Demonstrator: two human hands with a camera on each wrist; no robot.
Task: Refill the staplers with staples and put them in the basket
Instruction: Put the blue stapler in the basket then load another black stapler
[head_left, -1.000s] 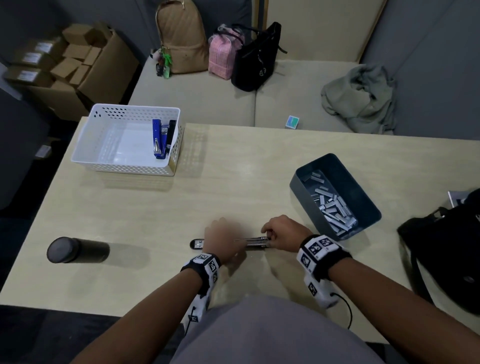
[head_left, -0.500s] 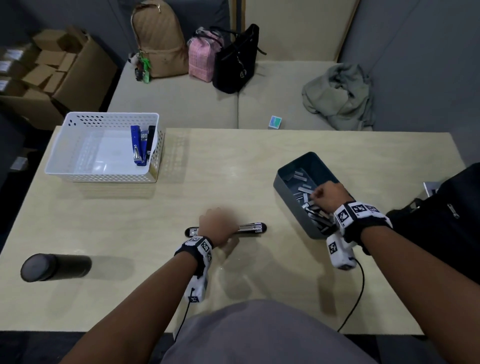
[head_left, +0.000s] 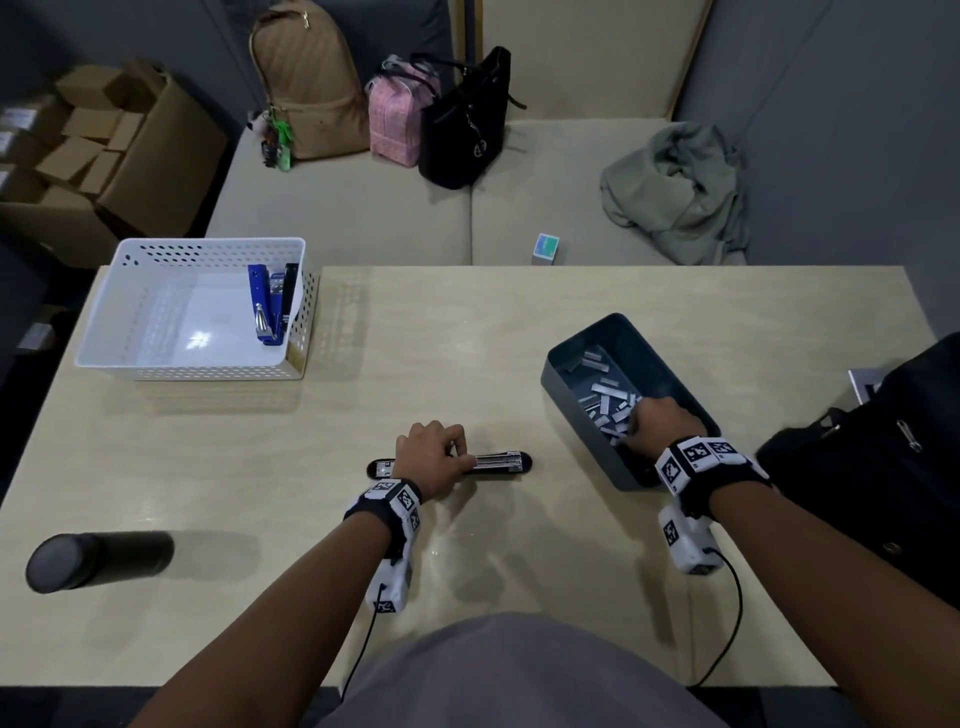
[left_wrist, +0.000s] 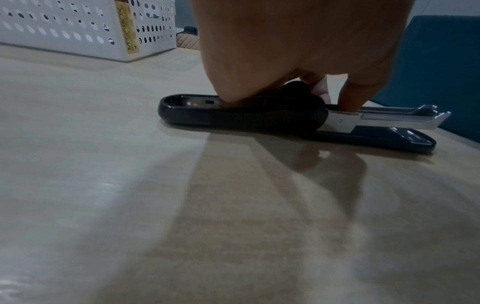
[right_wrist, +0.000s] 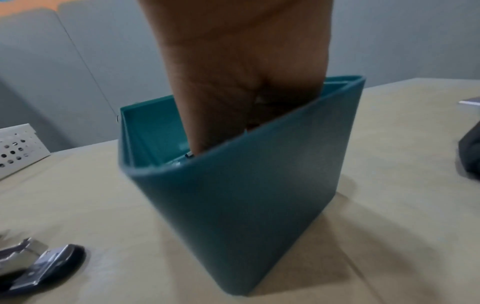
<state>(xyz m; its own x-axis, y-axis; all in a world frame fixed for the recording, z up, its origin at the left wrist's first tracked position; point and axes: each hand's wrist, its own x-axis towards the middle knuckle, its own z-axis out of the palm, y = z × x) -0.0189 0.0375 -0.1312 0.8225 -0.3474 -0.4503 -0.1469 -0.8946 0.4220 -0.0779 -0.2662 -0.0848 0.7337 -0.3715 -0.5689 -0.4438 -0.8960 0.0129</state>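
1. Table (head_left: 467, 332): wide wooden work surface carrying everything, so both hands can work flat and low.
2. White basket (head_left: 130, 358): sits at the far left corner of the table, well apart from the work spot. It is the drop-off; a blue stapler (head_left: 262, 306) and a dark one beside it already lean against its right wall, so likely finished units.
3. Teal bin (head_left: 670, 364): near the right arm, holding loose staple strips (head_left: 605, 400). Kept on the right so that hand can fetch without crossing over.
4. Black stapler (head_left: 498, 462): lies in the table's middle, just in front of the person, top swung fully back and flat, metal magazine rail exposed and facing up. Opened this way to take a strip from above; probably the step in hand is loading.
5. Left hand (head_left: 431, 457): curled over the stapler's hinge area, fingers (left_wrist: 350, 98) pressing down on the rail near the hinge, thumb side on the black top. My read: it pins the stapler so it won't slide or snap closed.
6. Right hand (head_left: 657, 421): down inside the bin among the strips. Fingers are hidden by the bin wall in the wrist view and by the knuckles from above; cannot tell if they pinch a strip yet.
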